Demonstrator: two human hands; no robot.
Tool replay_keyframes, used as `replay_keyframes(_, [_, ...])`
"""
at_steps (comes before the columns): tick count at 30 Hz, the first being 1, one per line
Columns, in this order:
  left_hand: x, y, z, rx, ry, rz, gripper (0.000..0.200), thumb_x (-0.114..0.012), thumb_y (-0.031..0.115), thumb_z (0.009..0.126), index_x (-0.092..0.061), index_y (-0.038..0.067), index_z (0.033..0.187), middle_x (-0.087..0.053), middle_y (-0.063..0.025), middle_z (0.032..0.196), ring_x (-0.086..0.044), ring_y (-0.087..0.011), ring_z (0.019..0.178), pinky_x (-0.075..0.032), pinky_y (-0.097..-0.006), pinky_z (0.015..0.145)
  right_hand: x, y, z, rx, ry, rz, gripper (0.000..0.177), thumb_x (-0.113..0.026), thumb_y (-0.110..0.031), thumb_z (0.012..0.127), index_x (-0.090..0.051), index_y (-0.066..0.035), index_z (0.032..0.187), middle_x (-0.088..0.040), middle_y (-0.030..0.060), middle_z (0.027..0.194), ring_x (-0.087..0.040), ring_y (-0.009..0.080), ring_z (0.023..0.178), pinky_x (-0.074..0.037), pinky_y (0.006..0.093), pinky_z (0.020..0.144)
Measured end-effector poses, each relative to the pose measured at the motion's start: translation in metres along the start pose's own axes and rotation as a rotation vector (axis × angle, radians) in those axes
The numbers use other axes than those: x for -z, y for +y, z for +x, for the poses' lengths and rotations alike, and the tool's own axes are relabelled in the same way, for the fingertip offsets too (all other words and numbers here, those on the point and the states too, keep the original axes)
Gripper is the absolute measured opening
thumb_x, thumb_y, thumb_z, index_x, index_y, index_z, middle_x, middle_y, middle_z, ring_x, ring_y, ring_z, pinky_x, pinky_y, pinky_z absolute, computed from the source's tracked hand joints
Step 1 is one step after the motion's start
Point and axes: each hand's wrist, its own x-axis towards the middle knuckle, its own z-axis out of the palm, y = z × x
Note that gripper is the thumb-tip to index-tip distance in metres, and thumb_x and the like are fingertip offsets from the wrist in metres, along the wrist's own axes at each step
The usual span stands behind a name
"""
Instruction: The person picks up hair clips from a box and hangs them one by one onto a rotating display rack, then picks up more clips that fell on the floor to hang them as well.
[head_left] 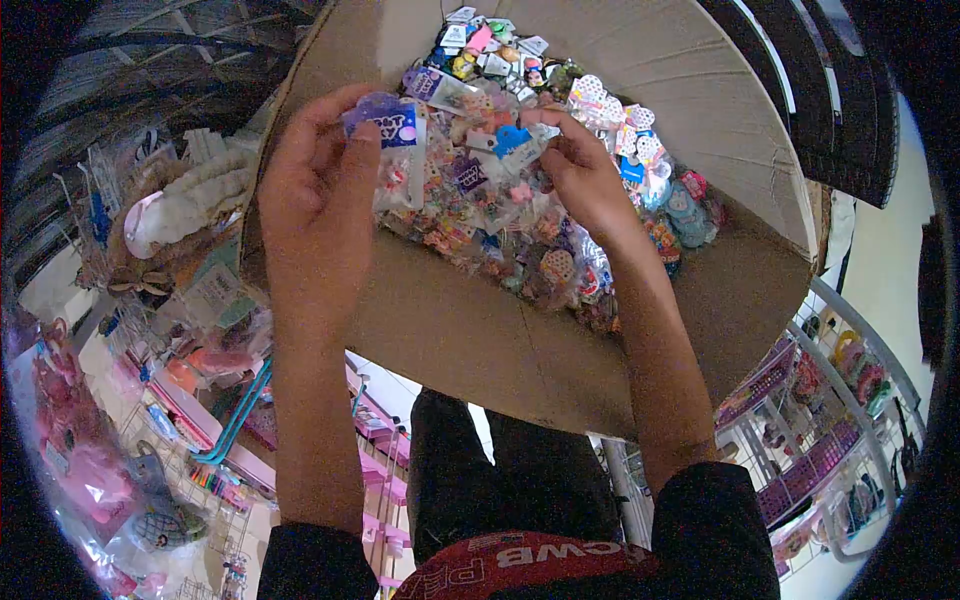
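Observation:
My left hand (325, 180) pinches a small clear packet (395, 135) with a purple printed header, between thumb and fingers. To the right, my right hand (580, 175) has its fingers closed on a small clear packet (525, 140) with a blue piece at its top. Both hands are over a large open cardboard box (480, 310). Inside it lies a heap of small packaged trinkets (490, 225), many in clear bags with purple or white cards. What the packets contain is too small to make out.
On the left hang bagged goods, among them pink packages (95, 470) and a pale fluffy item (190, 205). Wire racks with purple baskets (800, 480) stand at the lower right. A dark slatted surface (150, 60) is at the upper left.

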Motion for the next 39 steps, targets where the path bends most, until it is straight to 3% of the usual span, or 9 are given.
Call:
replay_keyframes(4, [0.001,-0.005,0.001,0.022,-0.021,0.050,0.027,-0.055,0.011,0.096,-0.057,0.004,0.122,-0.064,-0.0059,0.109,-0.059,-0.0116,0.097,-0.047,-0.0264,0.085,0.013,0.022,0.006,-0.002,-0.012,-0.091,0.037,-0.044,0.000,0.089,-0.060,-0.009,0.120,-0.060,0.0004,0.090,-0.049,0.0070,0.073,-0.042,0.0240,0.067])
replay_keyframes(6, [-0.001,-0.009,0.001,-0.029,-0.067,0.159,0.025,-0.052,0.007,0.096,-0.056,0.003,0.120,-0.065,-0.0044,0.097,-0.056,-0.0073,0.078,-0.045,-0.0212,0.069,0.013,0.015,0.004,-0.014,0.062,-0.127,0.036,-0.043,0.000,0.089,-0.062,-0.008,0.118,-0.062,0.0005,0.096,-0.049,0.0074,0.076,-0.042,0.0245,0.071])
replay_keyframes(13, [-0.002,-0.011,0.001,-0.002,-0.062,0.156,0.024,-0.052,0.007,0.096,-0.058,0.001,0.118,-0.066,-0.0060,0.096,-0.058,-0.0085,0.080,-0.046,-0.0229,0.071,0.011,-0.007,-0.001,-0.071,0.059,-0.025,0.029,-0.053,-0.004,0.090,-0.062,-0.004,0.117,-0.063,0.0022,0.099,-0.052,0.0078,0.080,-0.043,0.0224,0.071])
replay_keyframes(22, [-0.004,-0.012,0.001,0.081,-0.119,0.178,0.025,-0.053,0.010,0.097,-0.058,0.004,0.120,-0.066,-0.0067,0.105,-0.061,-0.0117,0.094,-0.048,-0.0253,0.083,0.004,-0.023,0.001,0.192,0.028,0.075,0.032,-0.063,0.001,0.088,-0.057,-0.002,0.120,-0.063,0.0072,0.102,-0.060,0.0102,0.076,-0.050,0.0263,0.072])
replay_keyframes(25, [-0.006,-0.010,0.001,0.062,-0.099,0.185,0.022,-0.053,0.008,0.096,-0.059,0.000,0.116,-0.067,-0.0075,0.096,-0.061,-0.0091,0.085,-0.048,-0.0234,0.075,0.007,-0.011,0.005,0.147,-0.017,-0.001,0.033,-0.062,0.000,0.088,-0.057,-0.003,0.121,-0.063,0.0096,0.102,-0.059,0.0108,0.069,-0.050,0.0259,0.067])
replay_keyframes(27, [-0.006,-0.009,0.002,0.094,-0.022,0.137,0.022,-0.053,0.008,0.096,-0.060,0.000,0.115,-0.067,-0.0066,0.096,-0.060,-0.0089,0.085,-0.048,-0.0237,0.075,0.011,0.002,0.009,-0.027,-0.104,-0.556,0.034,-0.060,-0.001,0.087,-0.057,-0.005,0.121,-0.062,0.0124,0.101,-0.059,0.0105,0.063,-0.049,0.0246,0.061])
replay_keyframes(29, [-0.004,-0.011,0.003,0.041,0.000,0.125,0.021,-0.053,0.008,0.096,-0.060,0.000,0.114,-0.067,-0.0061,0.095,-0.060,-0.0089,0.085,-0.048,-0.0239,0.075,0.011,0.022,0.011,-0.027,-0.113,-0.620,0.037,-0.061,-0.006,0.085,-0.057,-0.007,0.121,-0.063,0.0177,0.101,-0.064,0.0171,0.072,-0.052,0.0306,0.069])
replay_keyframes(32, [-0.002,-0.006,0.002,0.032,0.032,0.112,0.021,-0.053,0.009,0.096,-0.060,-0.001,0.114,-0.067,-0.0057,0.095,-0.061,-0.0089,0.085,-0.048,-0.0241,0.076,0.002,0.036,0.003,0.196,0.150,-0.854,0.039,-0.068,-0.017,0.081,-0.060,-0.006,0.118,-0.061,0.0227,0.104,-0.059,0.0358,0.102,-0.046,0.0455,0.091])
replay_keyframes(39, [-0.001,-0.016,0.003,-0.009,0.042,0.247,0.021,-0.052,0.009,0.096,-0.061,-0.001,0.111,-0.067,-0.0111,0.094,-0.063,-0.0159,0.089,-0.048,-0.0285,0.080,-0.047,0.040,-0.001,0.487,0.281,-0.948,0.036,-0.070,-0.020,0.074,-0.064,-0.001,0.104,-0.058,0.0214,0.104,-0.054,0.0379,0.100,-0.046,0.0471,0.087])
